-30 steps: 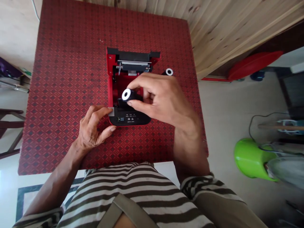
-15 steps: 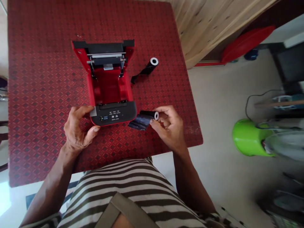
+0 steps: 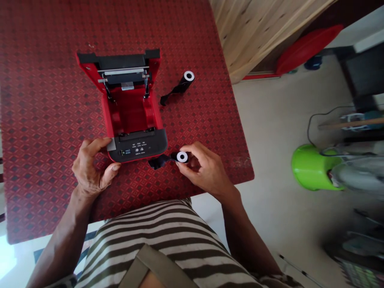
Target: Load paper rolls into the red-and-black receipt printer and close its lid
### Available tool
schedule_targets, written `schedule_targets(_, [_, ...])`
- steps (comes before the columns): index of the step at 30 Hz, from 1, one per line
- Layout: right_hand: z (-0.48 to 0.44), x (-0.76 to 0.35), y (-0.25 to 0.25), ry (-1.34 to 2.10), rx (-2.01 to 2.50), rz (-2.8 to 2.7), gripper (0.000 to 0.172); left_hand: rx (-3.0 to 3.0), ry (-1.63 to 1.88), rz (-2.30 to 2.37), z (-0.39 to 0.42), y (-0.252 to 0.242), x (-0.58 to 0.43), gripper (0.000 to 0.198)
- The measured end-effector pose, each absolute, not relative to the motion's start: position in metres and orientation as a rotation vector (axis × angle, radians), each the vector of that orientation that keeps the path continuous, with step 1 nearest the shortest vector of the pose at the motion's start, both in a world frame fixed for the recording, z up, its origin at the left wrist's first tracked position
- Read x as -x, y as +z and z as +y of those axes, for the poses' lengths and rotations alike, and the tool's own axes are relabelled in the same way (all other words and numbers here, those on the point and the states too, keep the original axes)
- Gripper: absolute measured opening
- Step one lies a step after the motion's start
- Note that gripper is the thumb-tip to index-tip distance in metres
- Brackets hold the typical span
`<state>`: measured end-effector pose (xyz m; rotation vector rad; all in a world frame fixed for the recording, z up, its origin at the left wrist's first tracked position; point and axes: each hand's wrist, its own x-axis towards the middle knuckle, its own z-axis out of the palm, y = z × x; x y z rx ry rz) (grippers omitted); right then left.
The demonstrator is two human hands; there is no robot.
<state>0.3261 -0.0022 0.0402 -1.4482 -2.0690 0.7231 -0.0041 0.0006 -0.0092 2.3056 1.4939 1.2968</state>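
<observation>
A red and black label printer (image 3: pixel 138 146) stands on the table with its lid (image 3: pixel 120 66) raised and its red inner bay in view. My left hand (image 3: pixel 91 168) grips the printer's front left corner, index finger at a grey patch and thumb by the front edge. Between the thumb and fingers of my right hand (image 3: pixel 205 166) is a black ribbon roll (image 3: pixel 182 157) with a white core, turned end-up. Its loose tail lies to the left, close to the printer's front right corner. A second black ribbon roll (image 3: pixel 186 79) lies right of the lid, its tail partly unwound.
A red patterned cloth (image 3: pixel 45 80) covers the table, whose right edge runs just beyond my right hand. Wooden panelling (image 3: pixel 240 32) rises at the back right. On the floor to the right are a green bucket (image 3: pixel 312 168) and a red oval object (image 3: pixel 309 50).
My right hand has moved left and slightly nearer me, tipping the ribbon roll so its end faces up. My left hand stays at the printer's corner. The whole view has shifted a little.
</observation>
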Motion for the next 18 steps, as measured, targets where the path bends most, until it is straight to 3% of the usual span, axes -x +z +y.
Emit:
schedule_targets(13, [0.014,-0.347,0.049,1.101,1.498,-2.004,0.047,-2.352,1.287,1.444,0.002,0.003,-0.001,0.058])
schedule_targets(18, [0.05,-0.361,0.04,1.078,1.566,-1.689,0.043,-2.348,1.279,1.487,0.002,-0.001,0.0,0.057])
